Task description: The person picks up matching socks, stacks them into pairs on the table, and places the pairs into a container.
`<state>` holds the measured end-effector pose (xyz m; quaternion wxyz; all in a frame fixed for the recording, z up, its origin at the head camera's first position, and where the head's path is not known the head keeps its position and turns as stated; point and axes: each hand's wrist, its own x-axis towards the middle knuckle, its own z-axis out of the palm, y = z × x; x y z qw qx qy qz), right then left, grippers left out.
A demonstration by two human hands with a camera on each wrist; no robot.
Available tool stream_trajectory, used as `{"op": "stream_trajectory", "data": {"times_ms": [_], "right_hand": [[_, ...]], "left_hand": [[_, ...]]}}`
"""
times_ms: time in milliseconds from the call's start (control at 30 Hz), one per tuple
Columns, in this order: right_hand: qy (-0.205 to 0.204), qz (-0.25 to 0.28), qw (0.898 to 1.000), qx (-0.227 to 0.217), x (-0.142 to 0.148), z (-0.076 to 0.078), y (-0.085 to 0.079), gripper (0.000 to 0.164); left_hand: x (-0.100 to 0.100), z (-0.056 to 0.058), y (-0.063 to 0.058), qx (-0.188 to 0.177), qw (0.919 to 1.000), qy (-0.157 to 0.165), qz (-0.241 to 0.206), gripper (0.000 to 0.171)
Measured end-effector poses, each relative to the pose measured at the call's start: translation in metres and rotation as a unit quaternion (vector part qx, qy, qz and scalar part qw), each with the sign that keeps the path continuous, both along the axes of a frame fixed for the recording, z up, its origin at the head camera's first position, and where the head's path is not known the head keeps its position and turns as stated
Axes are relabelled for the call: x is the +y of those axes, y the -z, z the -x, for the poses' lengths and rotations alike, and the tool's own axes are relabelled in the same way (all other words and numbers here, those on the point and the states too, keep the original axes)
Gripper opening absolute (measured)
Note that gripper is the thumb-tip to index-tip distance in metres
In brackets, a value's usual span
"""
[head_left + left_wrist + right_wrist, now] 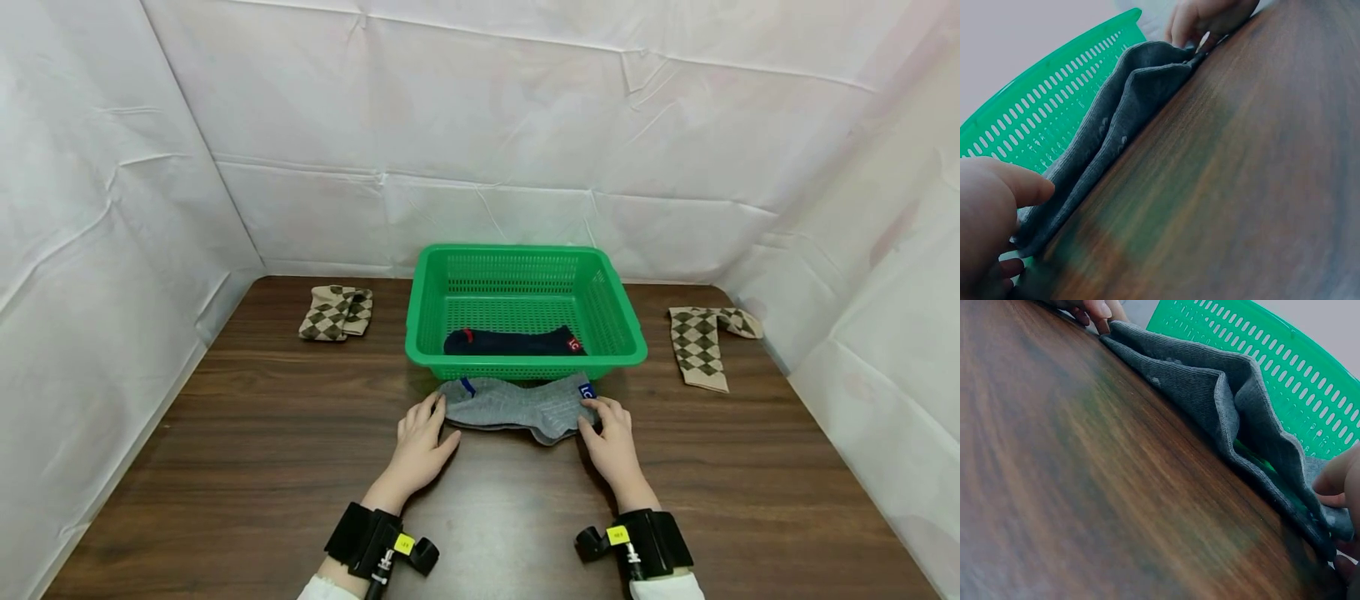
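A pair of grey socks [517, 407] with blue marks lies along the front of the green basket [637, 350]. At the socks' left end, my left hand [423, 446] touches the fabric with extended fingers; its thumb points toward the socks' near edge. My right hand [611, 442] pinches the right end, beside the blue label. In the right wrist view the layers of the grey socks [1191, 381] stand slightly apart, the front edge wavy. Dark navy socks [513, 342] with red marks lie inside the basket.
A folded beige and green argyle sock [336, 313] lies on the brown wooden table [262, 467] to the left of the basket. Another argyle sock [699, 342], bent at an angle, lies to the right. White sheeting [480, 125] hangs behind and at both sides.
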<state>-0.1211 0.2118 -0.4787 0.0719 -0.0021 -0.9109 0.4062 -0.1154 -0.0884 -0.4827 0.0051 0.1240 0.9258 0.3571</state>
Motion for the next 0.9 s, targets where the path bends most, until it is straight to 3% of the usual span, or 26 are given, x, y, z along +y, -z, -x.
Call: {"op": "stream_trajectory", "data": {"times_ms": [100, 300, 467, 667, 900], "right_hand": [[-0.003, -0.009, 1.000, -0.011, -0.0002, -0.0006, 0.0000, 0.037], [0.000, -0.023, 1.000, -0.013, -0.0006, -0.0008, 0.0004, 0.038], [0.003, -0.017, 0.999, 0.027, -0.0004, -0.0029, 0.0009, 0.035], [-0.034, -0.018, 0.988, 0.147, -0.0028, -0.0042, 0.0050, 0.024], [-0.114, -0.025, 0.982, 0.150, -0.0060, -0.0066, 0.0070, 0.019]], "left_hand": [[-0.0002, -0.0001, 0.0008, 0.000, 0.9999, -0.004, -0.014, 0.064], [-0.0019, -0.0008, 0.0008, 0.005, 0.9959, -0.006, -0.090, 0.068], [-0.0029, -0.0023, 0.0021, 0.035, 0.9891, 0.018, -0.142, 0.054], [-0.0034, -0.0025, 0.0034, 0.053, 0.9902, 0.057, -0.116, 0.040], [-0.0005, -0.0023, 0.0021, 0.045, 0.9944, 0.058, -0.075, 0.036]]}}
